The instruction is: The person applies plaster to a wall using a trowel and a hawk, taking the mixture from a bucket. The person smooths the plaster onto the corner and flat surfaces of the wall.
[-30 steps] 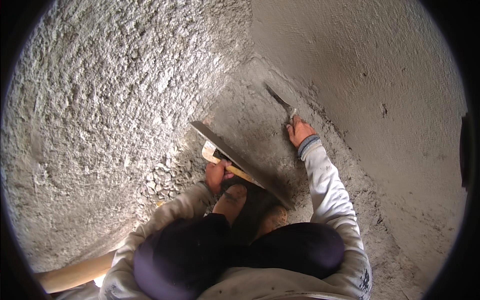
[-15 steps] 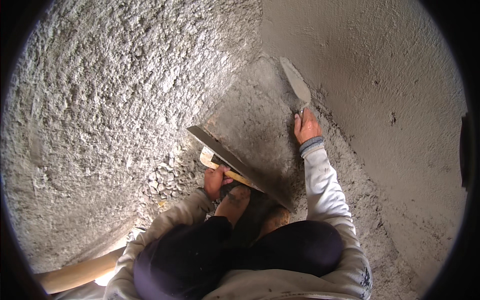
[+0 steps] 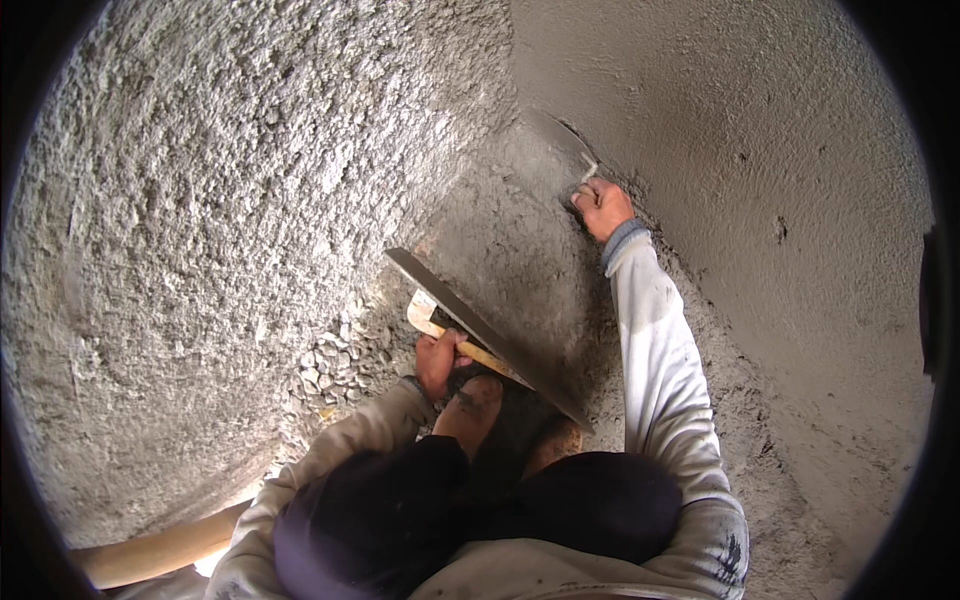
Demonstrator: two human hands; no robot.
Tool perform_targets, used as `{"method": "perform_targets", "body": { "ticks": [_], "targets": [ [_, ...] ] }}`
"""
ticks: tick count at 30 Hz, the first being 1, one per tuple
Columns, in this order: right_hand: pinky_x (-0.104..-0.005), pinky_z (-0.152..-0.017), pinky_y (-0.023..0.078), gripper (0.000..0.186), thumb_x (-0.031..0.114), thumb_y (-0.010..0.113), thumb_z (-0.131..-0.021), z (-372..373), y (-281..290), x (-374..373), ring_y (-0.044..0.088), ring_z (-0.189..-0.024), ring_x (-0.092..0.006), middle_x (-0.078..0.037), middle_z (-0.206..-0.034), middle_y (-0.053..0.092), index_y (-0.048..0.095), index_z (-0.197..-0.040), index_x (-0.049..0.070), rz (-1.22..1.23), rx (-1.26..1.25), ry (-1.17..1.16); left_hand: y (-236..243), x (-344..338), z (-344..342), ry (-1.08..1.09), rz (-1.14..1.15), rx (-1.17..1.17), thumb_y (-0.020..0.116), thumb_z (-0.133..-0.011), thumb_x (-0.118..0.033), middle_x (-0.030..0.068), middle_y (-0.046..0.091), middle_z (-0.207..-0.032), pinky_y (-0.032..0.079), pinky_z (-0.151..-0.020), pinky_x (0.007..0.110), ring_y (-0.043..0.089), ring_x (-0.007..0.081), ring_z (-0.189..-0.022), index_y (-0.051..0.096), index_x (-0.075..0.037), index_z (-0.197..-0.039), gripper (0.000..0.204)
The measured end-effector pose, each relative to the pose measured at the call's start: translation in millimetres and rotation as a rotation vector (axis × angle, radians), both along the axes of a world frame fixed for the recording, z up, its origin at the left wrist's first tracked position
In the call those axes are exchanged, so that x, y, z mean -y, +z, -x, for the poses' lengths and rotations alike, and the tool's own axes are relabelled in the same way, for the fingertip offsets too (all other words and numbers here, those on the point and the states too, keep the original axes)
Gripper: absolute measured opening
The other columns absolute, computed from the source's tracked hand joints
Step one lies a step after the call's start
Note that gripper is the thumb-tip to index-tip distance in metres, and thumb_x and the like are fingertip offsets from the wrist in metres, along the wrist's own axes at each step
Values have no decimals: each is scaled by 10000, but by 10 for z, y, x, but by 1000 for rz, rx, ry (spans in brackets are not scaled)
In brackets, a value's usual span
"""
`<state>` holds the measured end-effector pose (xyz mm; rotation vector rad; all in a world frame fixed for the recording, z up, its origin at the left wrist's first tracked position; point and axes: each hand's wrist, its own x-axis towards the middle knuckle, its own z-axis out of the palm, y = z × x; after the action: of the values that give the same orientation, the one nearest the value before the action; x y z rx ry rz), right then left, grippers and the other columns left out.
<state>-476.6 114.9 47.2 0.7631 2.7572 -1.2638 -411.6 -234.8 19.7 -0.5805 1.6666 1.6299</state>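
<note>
My left hand (image 3: 437,365) is closed round the yellow handle of a long plastering float (image 3: 490,342), whose flat board slants from upper left to lower right in front of my feet. My right hand (image 3: 606,208) grips a pointing trowel (image 3: 589,165) by its handle, up near the corner where the walls meet. Its blade lies low against the grey mortar at the base of the right wall, and much of its face is hard to make out. Beyond the float spreads a mound of mortar-covered ground (image 3: 505,225).
A rough, pebbly wall (image 3: 220,200) rises on the left, and a smoother plastered wall (image 3: 740,140) on the right. Small stones (image 3: 330,360) lie left of my left hand. A wooden pole (image 3: 160,545) crosses the lower left. My bare feet (image 3: 470,405) are just behind the float.
My right hand has moved up and slightly left with the trowel, whose blade has turned from face-up to lying against the mortar by the wall. The float has barely shifted.
</note>
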Motion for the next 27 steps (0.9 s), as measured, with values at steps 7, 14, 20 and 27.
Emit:
{"method": "perform_targets", "body": {
  "ticks": [7,14,20,27],
  "targets": [
    [-305,-547,435,331,245,608,-872,-1907,1004,-232,535,-565,-180,-126,-737,611,566,-1065,-19,-109,-159,15,309,-577,52,-27,-173,-9,616,-816,-153,116,623,-788,559,-536,263,632,176,-654,594,67,-893,234],
    [-221,-476,323,314,138,499,-903,-3929,2428,-47,403,-540,-79,-1,-673,472,514,-1143,-64,-309,-70,-447,719,-2095,448,-213,-459,-419,635,-857,-211,163,615,-835,565,-528,262,647,203,-690,512,57,-940,306],
    [-224,-475,296,401,223,505,-919,-4482,2497,460,393,-533,-74,-2,-663,454,495,-1186,-77,-405,-104,-626,1073,-2863,796,65,-498,-613,618,-869,-348,172,567,-824,567,-517,292,606,185,-678,444,49,-916,436],
    [-244,-443,285,431,281,553,-900,-4463,2325,700,385,-471,-87,-11,-581,450,541,-1129,-84,-302,33,-666,621,-3085,1231,187,-244,-728,617,-867,-396,171,544,-807,490,-644,369,531,200,-707,467,64,-820,486]
  ]
}}
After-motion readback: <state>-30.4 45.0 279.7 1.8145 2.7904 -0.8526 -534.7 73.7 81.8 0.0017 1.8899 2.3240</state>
